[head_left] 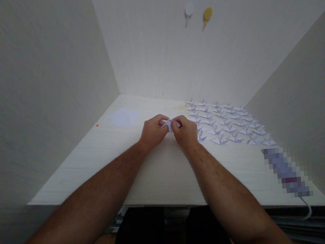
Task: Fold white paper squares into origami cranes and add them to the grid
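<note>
A small folded piece of white paper (169, 126) is pinched between my two hands, a little above the middle of the table. My left hand (155, 130) grips its left side with thumb and fingers. On its right side my right hand (185, 130) presses it between thumb and forefinger. Fingers cover much of the paper, so its full shape is hidden. Just right of my right hand stand several rows of white paper cranes (216, 131), wings spread.
The white table (167, 175) is enclosed by pale walls. A pale sheet (123, 117) lies at the back left, and a small orange dot (97, 125) near the left edge. A blurred-out object (285, 171) with a cable lies front right. Two hooks, white (189, 9) and yellow (207, 14), hang on the back wall.
</note>
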